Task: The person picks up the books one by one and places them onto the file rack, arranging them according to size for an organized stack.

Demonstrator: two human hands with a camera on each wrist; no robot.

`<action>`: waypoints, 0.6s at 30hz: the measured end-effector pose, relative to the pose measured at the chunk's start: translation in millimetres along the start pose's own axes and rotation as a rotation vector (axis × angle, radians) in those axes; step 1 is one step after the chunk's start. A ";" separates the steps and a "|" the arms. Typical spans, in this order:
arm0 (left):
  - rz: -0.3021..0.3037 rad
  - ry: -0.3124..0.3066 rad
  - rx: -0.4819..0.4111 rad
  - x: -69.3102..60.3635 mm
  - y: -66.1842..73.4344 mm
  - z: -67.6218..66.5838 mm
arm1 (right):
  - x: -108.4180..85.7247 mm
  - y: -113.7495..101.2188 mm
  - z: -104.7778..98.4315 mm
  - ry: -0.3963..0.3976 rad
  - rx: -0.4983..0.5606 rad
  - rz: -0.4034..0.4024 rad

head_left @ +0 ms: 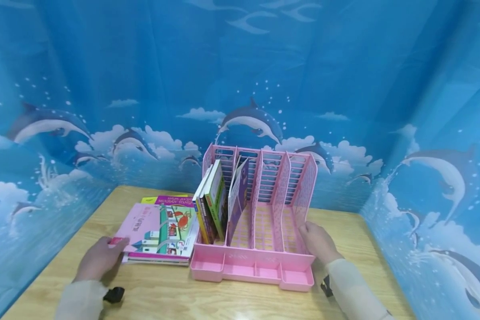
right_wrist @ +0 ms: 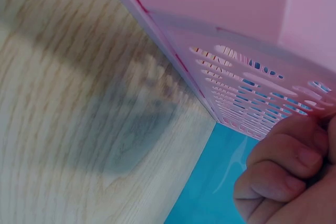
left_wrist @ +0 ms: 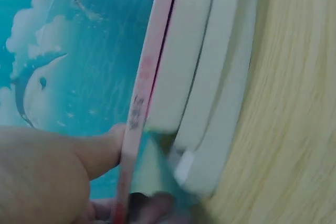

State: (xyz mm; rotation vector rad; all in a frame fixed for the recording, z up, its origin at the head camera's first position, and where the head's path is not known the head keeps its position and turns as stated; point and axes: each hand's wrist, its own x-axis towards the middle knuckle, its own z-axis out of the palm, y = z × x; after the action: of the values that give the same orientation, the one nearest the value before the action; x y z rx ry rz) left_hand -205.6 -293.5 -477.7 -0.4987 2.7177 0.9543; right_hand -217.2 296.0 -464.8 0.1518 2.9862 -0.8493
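Observation:
A stack of thin books lies left of a pink desk rack [head_left: 244, 257]. My left hand [head_left: 100, 258] pinches the lower left corner of the top book, a pink picture book [head_left: 140, 222]. In the left wrist view, the thumb is on one face of the pink book [left_wrist: 149, 66] and fingertips show on the other side, above thicker books [left_wrist: 184, 56] below. My right hand [head_left: 320, 242] grips the front edge of the rack's right side panel. In the right wrist view its fingers [right_wrist: 283, 166] are curled beside the slotted panel [right_wrist: 247, 93]; the thumb is hidden there.
Several books [head_left: 216, 200] lean upright in the rack's leftmost slot, and a purple book [head_left: 239, 200] leans in the second. Small trays [head_left: 296, 278] run along the rack's front. The wooden table [head_left: 152, 293] meets a blue dolphin-print curtain [head_left: 164, 89] behind and at both sides.

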 end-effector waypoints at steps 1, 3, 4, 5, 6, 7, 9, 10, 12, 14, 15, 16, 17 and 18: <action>0.010 -0.018 -0.022 1.1 -2.6 1.5 | 0.2 0.2 0.1 0.002 -0.001 0.001; 0.025 -0.050 -0.084 3.0 -6.4 4.3 | 0.6 0.8 0.4 0.005 0.000 0.005; 0.022 -0.051 -0.116 3.8 -7.4 5.4 | 0.8 1.1 0.5 0.005 0.000 0.006; 0.021 -0.046 -0.136 4.1 -8.0 6.5 | 1.2 1.6 0.9 0.004 0.004 0.011; 0.018 -0.041 -0.147 4.2 -7.9 7.1 | 1.3 1.6 1.1 0.003 0.008 0.013; 0.017 -0.040 -0.158 4.1 -8.0 7.9 | 1.4 1.5 1.4 0.003 0.011 0.011; -0.003 -0.039 -0.185 3.5 -6.9 9.5 | 1.6 2.1 2.0 0.006 0.011 0.010; -0.003 -0.037 -0.186 2.9 -6.3 9.9 | 1.7 2.3 2.2 0.009 0.004 0.007; -0.013 -0.037 -0.185 1.6 -5.2 10.6 | 1.6 2.7 2.7 0.015 -0.001 0.001; -0.011 -0.038 -0.171 0.4 -5.2 11.0 | 1.5 3.3 3.2 0.017 0.001 -0.002; -0.006 -0.038 -0.166 -0.3 -5.3 11.0 | 1.3 3.3 3.3 0.017 0.004 -0.004; 0.001 -0.038 -0.158 -0.6 -5.4 10.9 | 1.3 3.5 3.3 0.015 0.004 -0.006; 0.005 -0.037 -0.155 -1.0 -5.4 10.8 | 1.2 3.7 3.4 0.012 0.015 -0.004; 0.013 -0.036 -0.149 -1.2 -5.5 10.8 | 1.4 3.8 3.5 0.009 0.020 -0.003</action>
State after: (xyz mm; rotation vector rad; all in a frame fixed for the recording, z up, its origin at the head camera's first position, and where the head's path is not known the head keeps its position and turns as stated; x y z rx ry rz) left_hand -201.4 -290.4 -488.7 -0.4861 2.6337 1.1634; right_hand -218.2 297.4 -469.9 0.1518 2.9880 -0.8820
